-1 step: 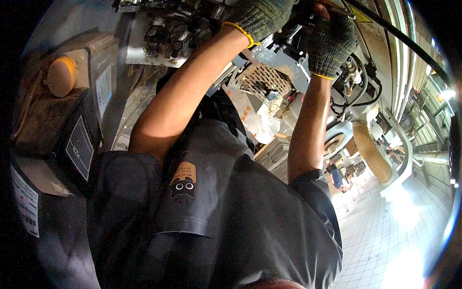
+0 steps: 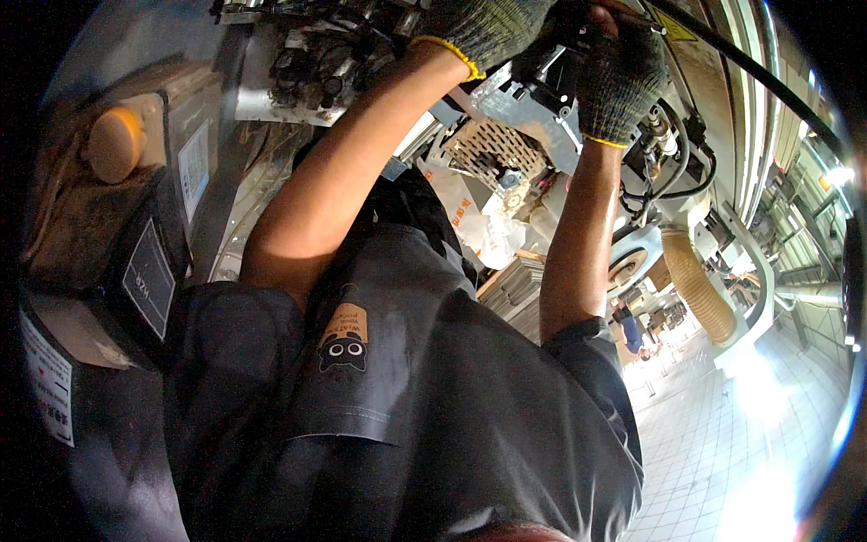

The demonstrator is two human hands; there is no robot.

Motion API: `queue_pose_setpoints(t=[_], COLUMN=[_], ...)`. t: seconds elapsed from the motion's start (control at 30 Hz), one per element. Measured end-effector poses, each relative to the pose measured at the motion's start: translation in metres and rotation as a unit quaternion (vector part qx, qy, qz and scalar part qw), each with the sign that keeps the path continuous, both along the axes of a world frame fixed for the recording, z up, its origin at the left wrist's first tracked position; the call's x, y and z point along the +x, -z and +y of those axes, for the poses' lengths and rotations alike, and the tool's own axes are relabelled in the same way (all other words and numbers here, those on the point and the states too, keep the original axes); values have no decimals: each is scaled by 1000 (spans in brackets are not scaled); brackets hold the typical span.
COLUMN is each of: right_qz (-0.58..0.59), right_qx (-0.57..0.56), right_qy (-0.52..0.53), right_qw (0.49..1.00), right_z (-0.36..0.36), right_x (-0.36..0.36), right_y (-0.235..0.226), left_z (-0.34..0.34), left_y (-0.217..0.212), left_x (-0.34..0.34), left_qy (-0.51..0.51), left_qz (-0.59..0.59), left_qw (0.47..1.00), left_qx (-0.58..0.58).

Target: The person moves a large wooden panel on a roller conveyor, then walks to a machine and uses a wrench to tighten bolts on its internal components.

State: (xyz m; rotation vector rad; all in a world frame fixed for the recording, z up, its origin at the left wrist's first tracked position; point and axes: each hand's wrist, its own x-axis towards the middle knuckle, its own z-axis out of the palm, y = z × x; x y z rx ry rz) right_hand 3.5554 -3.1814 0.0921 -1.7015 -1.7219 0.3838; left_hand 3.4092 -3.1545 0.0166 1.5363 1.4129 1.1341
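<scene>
Both my hands wear dark grey-green knitted gloves with yellow cuffs. My left hand reaches to the top edge of the picture, over a machine; its fingers are out of sight. To its right, my right hand is bent against a dark machine assembly with black parts and small bolts. Its fingers curl at the top, one bare fingertip showing, around something I cannot make out. A grey metal plate lies below and between the hands.
A perforated tan panel and a whitish plastic bag sit lower down. Black hoses and a ribbed tan duct stand to the right. At left is a dusty machine housing with a round orange-rimmed knob. Another person is far off.
My left hand has shifted slightly up and to the left, so less of its glove shows. My right hand has hardly moved.
</scene>
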Motion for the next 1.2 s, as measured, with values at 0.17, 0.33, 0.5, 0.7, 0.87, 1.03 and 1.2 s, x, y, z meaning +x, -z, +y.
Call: queue_pose_setpoints(t=[0.17,0.33,0.5,0.7,0.87,1.03,1.2], right_qz=[-42,12,78,118,153,119,125], right_qx=[-3,-32,-29,-40,-49,-44,-17], right_qy=[-25,-18,-26,-2,-9,18,1], right_qw=[999,999,996,992,987,992,992], right_z=[3,1,2,0,-4,-7,-4], right_x=[-2,-7,-6,4,1,17,9], right_y=[-4,-9,-8,4,4,13,10], left_z=[18,36,44,43,40,37,34], left_y=[-18,-39,-39,-30,-24,-23,-18], left_x=[-16,-34,-38,-40,-44,-44,-45], left_qy=[43,90,129,152,161,171,174], left_qz=[52,68,56,12,-13,-34,-45], left_qw=[997,993,983,979,976,973,972], left_qx=[47,-43,-119,-137,-147,-152,-151])
